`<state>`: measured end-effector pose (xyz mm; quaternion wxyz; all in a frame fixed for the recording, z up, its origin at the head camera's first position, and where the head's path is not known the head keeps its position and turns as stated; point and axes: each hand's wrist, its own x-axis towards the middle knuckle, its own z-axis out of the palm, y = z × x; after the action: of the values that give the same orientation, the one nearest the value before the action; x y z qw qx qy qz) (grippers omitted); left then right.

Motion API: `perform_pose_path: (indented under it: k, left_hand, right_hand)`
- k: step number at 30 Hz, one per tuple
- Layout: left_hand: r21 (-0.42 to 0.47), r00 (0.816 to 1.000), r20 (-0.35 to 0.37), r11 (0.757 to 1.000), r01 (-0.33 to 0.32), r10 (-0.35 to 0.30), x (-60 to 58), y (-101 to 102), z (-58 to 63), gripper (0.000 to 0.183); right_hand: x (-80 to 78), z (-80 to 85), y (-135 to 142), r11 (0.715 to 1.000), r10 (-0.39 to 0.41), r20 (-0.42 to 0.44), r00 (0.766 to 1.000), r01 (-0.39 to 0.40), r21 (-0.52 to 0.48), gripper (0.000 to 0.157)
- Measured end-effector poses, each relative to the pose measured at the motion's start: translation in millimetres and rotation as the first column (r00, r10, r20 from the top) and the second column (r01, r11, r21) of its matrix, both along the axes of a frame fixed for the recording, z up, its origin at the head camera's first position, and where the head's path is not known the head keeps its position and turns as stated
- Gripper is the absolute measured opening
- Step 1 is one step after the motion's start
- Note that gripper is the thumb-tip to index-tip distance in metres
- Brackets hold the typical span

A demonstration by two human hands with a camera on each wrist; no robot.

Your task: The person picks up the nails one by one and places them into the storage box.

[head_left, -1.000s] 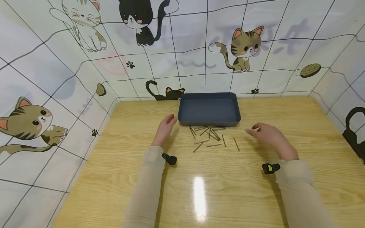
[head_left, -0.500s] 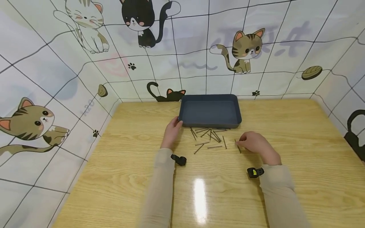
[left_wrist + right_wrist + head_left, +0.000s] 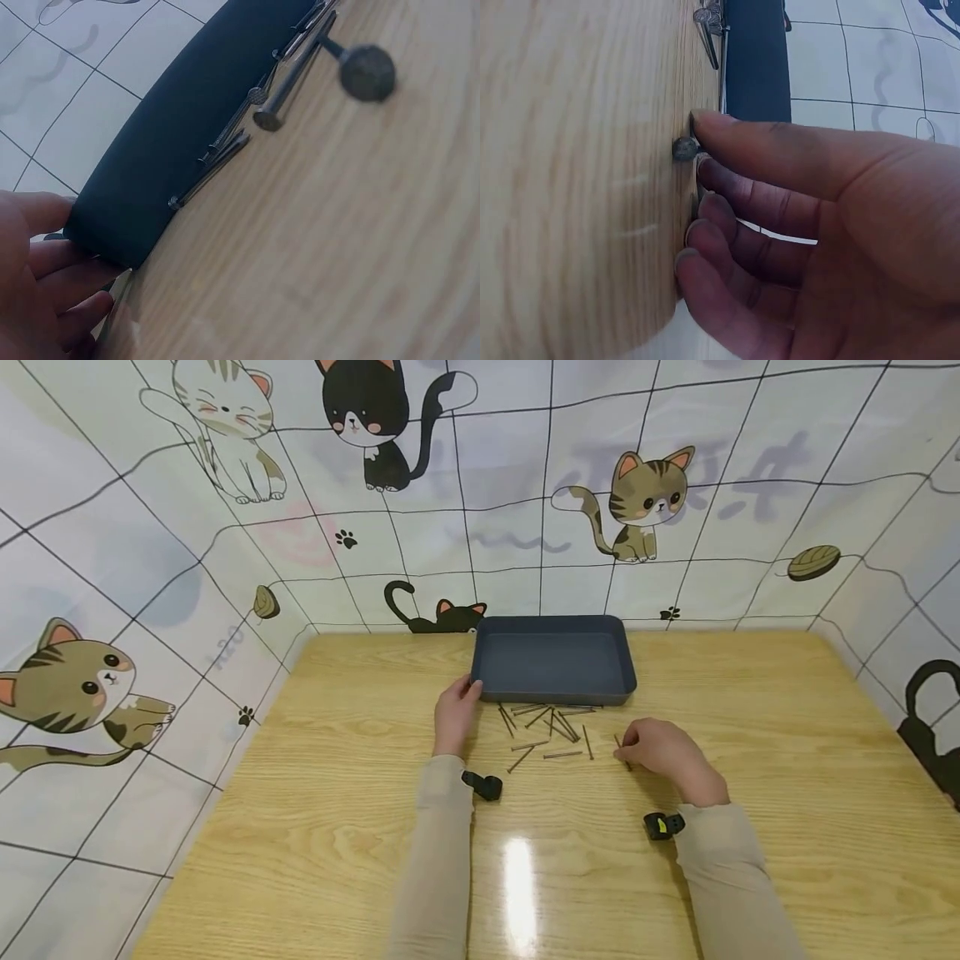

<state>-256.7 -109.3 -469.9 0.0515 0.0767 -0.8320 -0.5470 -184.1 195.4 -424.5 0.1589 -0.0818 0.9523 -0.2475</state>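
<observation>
A dark blue-grey rectangular tray (image 3: 553, 662) lies at the back of the table. My left hand (image 3: 454, 720) holds its near left corner, the thumb on the front side and the fingers round the left side. To the right of the scattered nails, my right hand (image 3: 664, 752) pinches a single nail (image 3: 627, 766) between thumb and index finger, low at the tabletop. In the right wrist view that nail's round head (image 3: 684, 148) shows by the fingertips. Several loose nails (image 3: 562, 755) lie in front of the tray, heads visible in the left wrist view.
The wooden table (image 3: 322, 827) carries everything. A cat-patterned cloth wall (image 3: 510, 535) rises close behind the tray and along both sides. Black wrist cameras (image 3: 483, 787) sit on both cuffs.
My left hand has moved right onto the tray's corner. My right hand has come left and down from above the table and has taken hold of the rightmost nail.
</observation>
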Motion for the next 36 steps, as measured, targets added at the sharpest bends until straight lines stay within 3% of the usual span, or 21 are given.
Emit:
perform_pose_path:
  k: [7, 16, 22, 26, 30, 36]
  left_hand:
    - [-0.013, 0.999, -0.031, 1.0, 0.015, -0.016, 5.0, -0.9, -1.2, 0.045]
    - [-0.032, 0.997, -0.078, 0.999, 0.01, -0.012, 4.8, 0.5, -7.2, 0.045]
    - [-0.041, 0.996, -0.088, 0.999, 0.021, -0.024, 6.0, -3.2, -7.4, 0.045]
    - [-0.055, 0.997, -0.078, 0.998, -0.009, 0.005, 7.8, -5.9, -8.0, 0.042]
    - [-0.046, 0.996, -0.09, 0.999, 0.002, -0.006, 6.8, -4.6, -7.6, 0.044]
    - [-0.013, 0.995, -0.102, 1.0, -0.006, 0.004, 5.5, -1.7, -5.7, 0.042]
  right_hand:
    - [-4.5, -0.3, 0.1, 0.999, 0.028, -0.016, 0.999, -0.027, 0.023, 0.013]
    - [-6.8, -3.2, -0.2, 0.996, 0.036, 0.019, 0.999, -0.037, 0.079, 0.013]
    - [-6.2, -5.9, -2.4, 0.997, 0.04, 0.04, 0.998, -0.042, 0.063, 0.012]
    - [-4.8, -8.7, -3.7, 0.997, 0.077, 0.048, 0.996, -0.076, -0.015, 0.012]
    - [-5.3, -8.4, -5.6, 0.988, 0.091, 0.028, 0.995, -0.086, -0.129, 0.015]
    - [-13.2, -1.6, -13.3, 0.945, 0.096, 0.003, 0.995, -0.09, -0.314, 0.027]
